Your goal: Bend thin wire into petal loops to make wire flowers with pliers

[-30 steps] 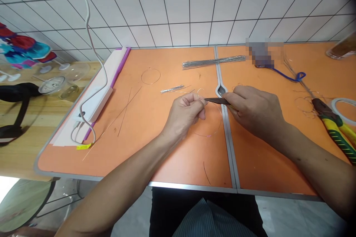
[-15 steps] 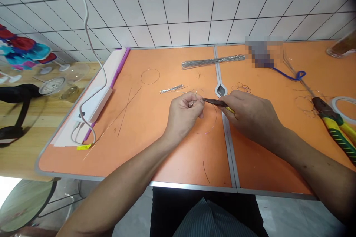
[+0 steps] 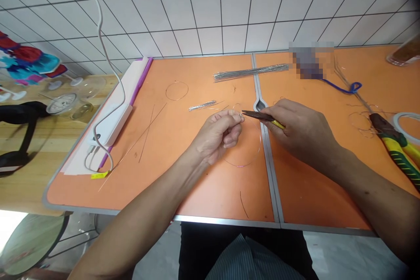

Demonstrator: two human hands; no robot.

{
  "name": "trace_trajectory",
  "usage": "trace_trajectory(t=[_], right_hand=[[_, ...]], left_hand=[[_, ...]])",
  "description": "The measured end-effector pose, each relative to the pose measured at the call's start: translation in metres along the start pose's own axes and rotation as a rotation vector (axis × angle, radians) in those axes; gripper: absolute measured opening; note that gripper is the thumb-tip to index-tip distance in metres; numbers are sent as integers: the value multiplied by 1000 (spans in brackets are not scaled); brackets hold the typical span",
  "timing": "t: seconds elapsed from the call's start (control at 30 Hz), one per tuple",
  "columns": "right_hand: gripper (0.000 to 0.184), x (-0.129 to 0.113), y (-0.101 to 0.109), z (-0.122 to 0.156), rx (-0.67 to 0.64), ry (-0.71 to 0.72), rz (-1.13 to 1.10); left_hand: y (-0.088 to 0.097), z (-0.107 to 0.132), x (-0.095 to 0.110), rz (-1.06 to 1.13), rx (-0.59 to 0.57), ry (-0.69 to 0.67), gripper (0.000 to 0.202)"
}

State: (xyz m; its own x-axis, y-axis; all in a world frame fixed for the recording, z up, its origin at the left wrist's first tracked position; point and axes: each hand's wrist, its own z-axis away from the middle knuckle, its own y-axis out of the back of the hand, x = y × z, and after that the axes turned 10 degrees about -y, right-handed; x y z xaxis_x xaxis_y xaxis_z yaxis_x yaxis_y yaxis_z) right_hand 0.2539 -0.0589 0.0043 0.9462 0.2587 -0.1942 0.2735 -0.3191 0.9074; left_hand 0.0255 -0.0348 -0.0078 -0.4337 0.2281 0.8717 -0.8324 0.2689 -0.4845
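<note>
My left hand (image 3: 220, 133) is closed in a pinch on a thin wire (image 3: 241, 113), whose short end pokes up past the fingertips. A fine wire loop (image 3: 259, 151) with small pink beads (image 3: 240, 166) on its lower side hangs or lies below that hand. My right hand (image 3: 297, 124) is wrapped round pliers (image 3: 262, 117) with dark jaws and yellow handles. The tips of the jaws point left at the wire end, right beside my left fingertips. Whether the jaws grip the wire is too small to tell.
On the orange folding table (image 3: 210, 197) lie a long wire bundle (image 3: 249, 72), a short bundle (image 3: 202, 105), a wire ring (image 3: 176, 90) and loose wires. Large green-yellow pliers (image 3: 397, 153) rest at right near a white ring (image 3: 408, 124). A white power strip (image 3: 114, 124) stands left.
My left hand has turned, its fingers curling in more. The pliers and my right hand have shifted slightly right. The beaded loop has swung a little down and to the right.
</note>
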Motion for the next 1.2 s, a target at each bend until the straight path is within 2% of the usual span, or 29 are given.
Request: trace_trajectory(t=[0.2,0.47,0.67,0.9,1.2], right_hand=[[23,2,-1,-1,20,3,13],[31,5,5,-3,89,88,153],[31,10,1,-4,153,155,211],[32,10,1,-4,96,125,175],[31,13,-1,-2,112,146,185]], left_hand=[[1,-1,-1,9,-23,25,21],[5,0,-3,18,-66,42,20],[5,0,-4,-6,-69,51,22],[5,0,-3,-16,-66,60,26],[6,0,-4,9,-69,56,20]])
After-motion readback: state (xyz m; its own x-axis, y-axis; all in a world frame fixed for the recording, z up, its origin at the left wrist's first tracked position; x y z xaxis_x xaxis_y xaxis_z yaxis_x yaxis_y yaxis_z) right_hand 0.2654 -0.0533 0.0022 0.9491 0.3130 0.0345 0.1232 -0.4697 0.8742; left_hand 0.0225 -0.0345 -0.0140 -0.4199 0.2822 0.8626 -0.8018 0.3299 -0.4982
